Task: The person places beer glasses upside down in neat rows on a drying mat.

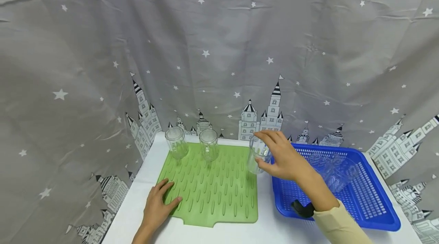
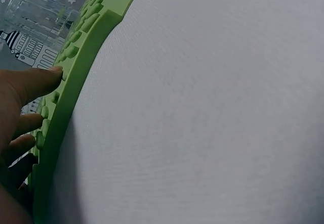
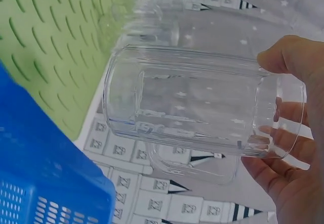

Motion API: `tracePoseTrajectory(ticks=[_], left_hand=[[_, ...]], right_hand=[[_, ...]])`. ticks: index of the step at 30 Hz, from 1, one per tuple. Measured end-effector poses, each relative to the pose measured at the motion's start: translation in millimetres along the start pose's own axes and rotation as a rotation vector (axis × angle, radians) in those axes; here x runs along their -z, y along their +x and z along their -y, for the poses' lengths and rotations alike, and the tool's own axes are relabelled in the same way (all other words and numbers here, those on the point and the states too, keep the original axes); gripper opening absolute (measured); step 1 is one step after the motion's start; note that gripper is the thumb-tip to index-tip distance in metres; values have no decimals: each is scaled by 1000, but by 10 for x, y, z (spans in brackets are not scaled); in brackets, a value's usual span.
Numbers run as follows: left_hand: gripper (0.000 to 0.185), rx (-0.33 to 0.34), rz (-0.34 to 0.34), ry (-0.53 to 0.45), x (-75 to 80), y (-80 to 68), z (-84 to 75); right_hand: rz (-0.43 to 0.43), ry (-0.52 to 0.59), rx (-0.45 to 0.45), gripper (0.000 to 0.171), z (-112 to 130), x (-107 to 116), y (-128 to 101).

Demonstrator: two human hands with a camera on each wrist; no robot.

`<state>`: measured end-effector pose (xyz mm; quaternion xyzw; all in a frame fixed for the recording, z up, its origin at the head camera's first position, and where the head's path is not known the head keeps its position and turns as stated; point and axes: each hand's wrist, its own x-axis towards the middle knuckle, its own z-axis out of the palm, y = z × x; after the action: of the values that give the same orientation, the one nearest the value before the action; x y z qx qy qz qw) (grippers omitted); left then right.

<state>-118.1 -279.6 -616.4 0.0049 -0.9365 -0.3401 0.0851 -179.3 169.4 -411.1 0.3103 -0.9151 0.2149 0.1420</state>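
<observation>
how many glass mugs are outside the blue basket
3: one glass mug at the back left of the green mat, a second mug to its right, and a third mug in the right hand. Clear glassware in the blue basket overlaps too much to count.

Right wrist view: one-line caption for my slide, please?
Right hand grips a clear glass mug by one end, green mat and blue basket at the picture's left.

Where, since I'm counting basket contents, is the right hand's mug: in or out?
Out: head view shows the right hand holding the mug left of the blue basket.
</observation>
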Motion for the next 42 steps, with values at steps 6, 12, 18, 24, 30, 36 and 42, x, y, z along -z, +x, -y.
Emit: tracePoseTrajectory(ticks=[6,12,18,24,30,36,42], left_hand=[[70,-1,-5,5,1,-15,13],[65,-10,-17,3,5,-17,8],[64,0,-13,17,16,-18,13],[62,16,-14,7,11,-20,12],[60,4,-11,-13,-4,-18,-19],[58,19,-15,-88,-15,-33,-161],[64,-25,22,-263,-152,-15,-515]], right_hand=[[37,3,21,72,73,-146,78],[58,13,44,71,190,-267,180],[68,46,65,69,312,-388,278],[42,79,109,68,398,-490,351],[15,107,127,70,437,-563,403],[23,100,134,70,484,-603,442],[30,94,132,71,493,-616,442]])
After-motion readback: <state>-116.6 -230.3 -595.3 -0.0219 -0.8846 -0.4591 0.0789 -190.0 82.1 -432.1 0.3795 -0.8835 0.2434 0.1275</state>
